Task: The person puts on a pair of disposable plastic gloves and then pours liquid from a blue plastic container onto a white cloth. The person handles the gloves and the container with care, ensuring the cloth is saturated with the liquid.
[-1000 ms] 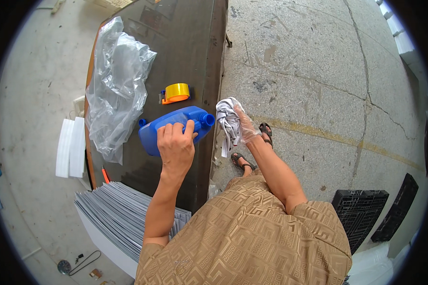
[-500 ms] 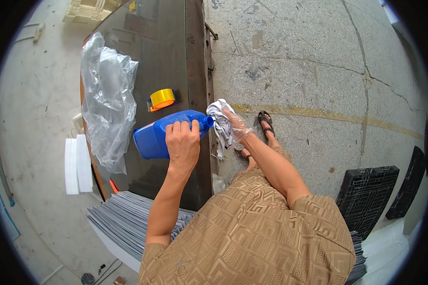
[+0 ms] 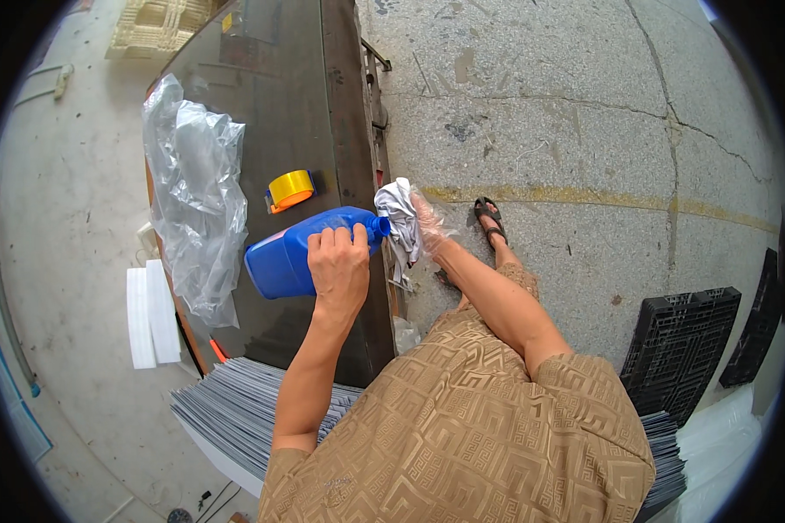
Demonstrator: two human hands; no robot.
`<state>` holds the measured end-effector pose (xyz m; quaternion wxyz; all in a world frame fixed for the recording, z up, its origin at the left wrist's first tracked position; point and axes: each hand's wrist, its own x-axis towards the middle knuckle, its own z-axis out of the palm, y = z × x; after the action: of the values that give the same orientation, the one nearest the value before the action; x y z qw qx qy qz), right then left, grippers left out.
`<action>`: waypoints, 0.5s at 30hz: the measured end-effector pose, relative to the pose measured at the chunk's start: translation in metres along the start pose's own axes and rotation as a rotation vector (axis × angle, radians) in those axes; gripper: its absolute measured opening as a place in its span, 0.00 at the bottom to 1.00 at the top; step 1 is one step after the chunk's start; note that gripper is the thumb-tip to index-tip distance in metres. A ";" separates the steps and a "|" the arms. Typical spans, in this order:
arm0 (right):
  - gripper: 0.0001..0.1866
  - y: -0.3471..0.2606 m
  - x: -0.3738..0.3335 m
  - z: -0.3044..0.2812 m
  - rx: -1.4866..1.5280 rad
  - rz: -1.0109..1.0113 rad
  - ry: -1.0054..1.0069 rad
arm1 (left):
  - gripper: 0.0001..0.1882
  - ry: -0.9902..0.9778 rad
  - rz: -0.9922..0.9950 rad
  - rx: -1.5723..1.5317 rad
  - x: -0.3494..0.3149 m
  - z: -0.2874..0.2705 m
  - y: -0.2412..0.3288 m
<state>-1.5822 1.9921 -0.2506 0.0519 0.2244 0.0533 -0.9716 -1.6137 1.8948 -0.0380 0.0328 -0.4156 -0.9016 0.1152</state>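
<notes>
My left hand (image 3: pixel 340 261) is closed round the handle of a blue plastic jug (image 3: pixel 283 259), which is tipped over on its side above the dark table (image 3: pixel 279 336). The jug's uncapped mouth points right, against or very close to a crumpled white and grey cloth (image 3: pixel 396 213). That cloth is gripped by my right hand (image 3: pixel 427 222), which wears a clear plastic glove, just past the table's right edge. Any liquid at the mouth is too small to make out. A yellow tape roll on an orange and blue dispenser (image 3: pixel 290 190) lies behind the jug.
Crumpled clear plastic sheeting (image 3: pixel 196 205) covers the table's left side. A stack of thin grey sheets (image 3: pixel 244 397) stands at the near end, by an orange-handled tool (image 3: pixel 218 349). White strips (image 3: pixel 151 314) lie to the left. Black pallets (image 3: pixel 679 349) stand on the floor at right.
The view has shifted slightly. Both hands keep their holds, with the jug's mouth still at the cloth and its tilt nearly the same.
</notes>
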 end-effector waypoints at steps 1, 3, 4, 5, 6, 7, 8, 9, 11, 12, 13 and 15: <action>0.26 0.001 -0.001 0.000 -0.006 -0.007 0.004 | 0.04 -0.003 0.001 0.002 0.000 0.001 0.001; 0.25 0.002 0.000 0.001 -0.049 -0.034 0.024 | 0.05 -0.011 0.011 0.002 0.001 0.003 0.002; 0.25 0.003 0.001 -0.001 -0.086 -0.056 0.040 | 0.05 -0.014 0.018 0.002 0.001 0.003 0.003; 0.25 0.004 0.002 -0.003 -0.123 -0.078 0.056 | 0.08 -0.036 0.008 0.020 0.001 0.004 0.003; 0.25 0.005 0.004 -0.005 -0.129 -0.095 0.054 | 0.11 -0.058 -0.001 0.037 0.000 0.006 0.003; 0.24 0.005 0.004 -0.005 -0.135 -0.110 0.053 | 0.14 -0.080 -0.012 0.055 -0.001 0.008 0.004; 0.24 0.006 0.004 -0.006 -0.141 -0.126 0.052 | 0.14 -0.079 -0.009 0.057 0.000 0.009 0.004; 0.24 0.006 0.004 -0.007 -0.131 -0.125 0.041 | 0.14 -0.078 -0.007 0.059 0.000 0.010 0.005; 0.24 0.007 0.005 -0.008 -0.112 -0.120 0.021 | 0.14 -0.082 -0.005 0.062 0.001 0.011 0.005; 0.24 0.007 0.005 -0.008 -0.115 -0.117 0.030 | 0.13 -0.087 -0.004 0.063 0.002 0.012 0.006; 0.23 0.008 0.005 -0.011 -0.118 -0.117 0.039 | 0.13 -0.089 0.000 0.064 0.003 0.013 0.007; 0.23 0.008 0.006 -0.015 -0.125 -0.120 0.036 | 0.13 -0.082 0.005 0.066 0.004 0.014 0.009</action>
<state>-1.5800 1.9855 -0.2675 0.0068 0.2345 0.1282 -0.9636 -1.6121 1.9011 -0.0542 0.0090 -0.4116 -0.8968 0.1620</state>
